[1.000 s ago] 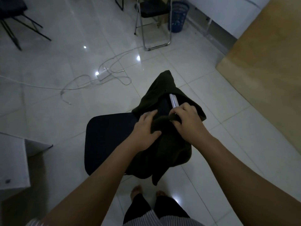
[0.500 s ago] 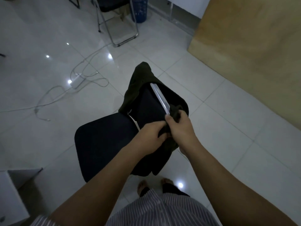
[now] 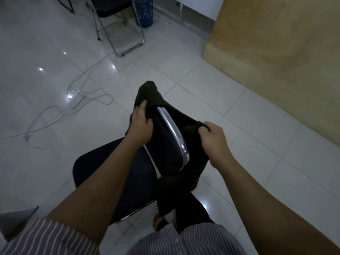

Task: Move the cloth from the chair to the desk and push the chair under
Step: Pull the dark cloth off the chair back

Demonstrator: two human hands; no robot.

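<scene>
Dark cloth (image 3: pixel 182 126) hangs over the backrest of our chair (image 3: pixel 103 173), and we have it at two ends. Our left hand (image 3: pixel 140 124) pinches a fold at the far corner of the backrest, fingers curled tight into the fabric. Our right hand (image 3: pixel 214 139) clenches a bunched edge just beside the chrome frame rail (image 3: pixel 173 131). One loose end (image 3: pixel 165 199) dangles below the seat toward the pale tiled floor (image 3: pixel 230 100).

I'm in a plain office room: glossy white tiled floor (image 3: pixel 211 100), a folding metal chair (image 3: pixel 117 24) and blue mesh wastebasket (image 3: pixel 144 12) at top centre, loose cables (image 3: pixel 82 92) at left.
</scene>
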